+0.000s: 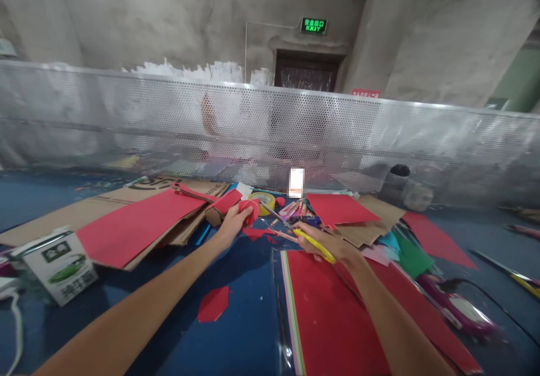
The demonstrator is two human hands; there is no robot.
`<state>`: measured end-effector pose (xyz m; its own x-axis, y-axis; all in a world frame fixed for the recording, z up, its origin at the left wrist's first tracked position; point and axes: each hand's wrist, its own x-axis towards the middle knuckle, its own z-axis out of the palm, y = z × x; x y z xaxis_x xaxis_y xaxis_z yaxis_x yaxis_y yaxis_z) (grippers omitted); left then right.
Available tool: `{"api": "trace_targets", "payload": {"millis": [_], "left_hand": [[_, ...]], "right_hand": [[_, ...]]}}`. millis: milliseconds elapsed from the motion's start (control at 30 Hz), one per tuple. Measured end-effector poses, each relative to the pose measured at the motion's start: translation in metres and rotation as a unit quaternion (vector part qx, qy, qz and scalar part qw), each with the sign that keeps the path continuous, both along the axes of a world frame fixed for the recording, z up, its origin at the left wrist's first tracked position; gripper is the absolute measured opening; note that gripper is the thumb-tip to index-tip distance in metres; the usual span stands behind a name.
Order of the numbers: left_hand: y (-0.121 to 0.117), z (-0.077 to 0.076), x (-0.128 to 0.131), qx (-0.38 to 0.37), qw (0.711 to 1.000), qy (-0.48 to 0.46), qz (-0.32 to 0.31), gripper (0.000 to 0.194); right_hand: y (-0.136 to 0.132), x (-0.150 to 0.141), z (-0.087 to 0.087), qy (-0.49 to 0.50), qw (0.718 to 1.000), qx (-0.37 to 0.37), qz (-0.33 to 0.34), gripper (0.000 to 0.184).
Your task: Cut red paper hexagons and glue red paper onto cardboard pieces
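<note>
My left hand (236,220) is closed on a small piece of red paper (252,212), pinching it up above the table. In my right hand (318,240) are yellow-handled scissors (313,243), their blades parted and pointing left toward the paper. The blades look slightly apart from the paper, though blur makes contact hard to judge. Red paper scraps (255,232) lie under the blades. A red cut-out with angled edges (214,304) rests on the blue table nearer to me. Just behind my left hand stands a roll of yellow tape (266,203).
Red sheets on cardboard (139,227) lie at left, by a milk carton (59,269). A stack of coloured paper (329,314) sits under my right forearm. A purple corded device (458,306) and other scissors (502,269) are at right. A perforated metal screen (236,123) borders the back.
</note>
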<state>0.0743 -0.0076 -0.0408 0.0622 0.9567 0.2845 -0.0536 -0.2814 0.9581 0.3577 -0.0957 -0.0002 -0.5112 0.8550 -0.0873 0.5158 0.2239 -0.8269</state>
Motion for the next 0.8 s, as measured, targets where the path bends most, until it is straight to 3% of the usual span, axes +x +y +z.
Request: {"api": "trace_targets", "payload": {"millis": [333,633,800], "left_hand": [[-0.015,0.014,0.009,0.013,1.0,-0.011,0.014,0.041],[-0.02,0.016,0.007,-0.015,0.996,0.047,-0.072,0.039],[-0.024,0.022,0.008,-0.043,0.994,0.023,-0.094,0.043]], "right_hand": [[-0.017,-0.005,0.016,0.056,0.998,-0.029,0.004,0.061],[-0.015,-0.003,0.011,0.094,0.995,-0.03,0.005,0.056],[-0.016,-0.003,0.011,0.085,0.996,-0.038,-0.015,0.05]]}}
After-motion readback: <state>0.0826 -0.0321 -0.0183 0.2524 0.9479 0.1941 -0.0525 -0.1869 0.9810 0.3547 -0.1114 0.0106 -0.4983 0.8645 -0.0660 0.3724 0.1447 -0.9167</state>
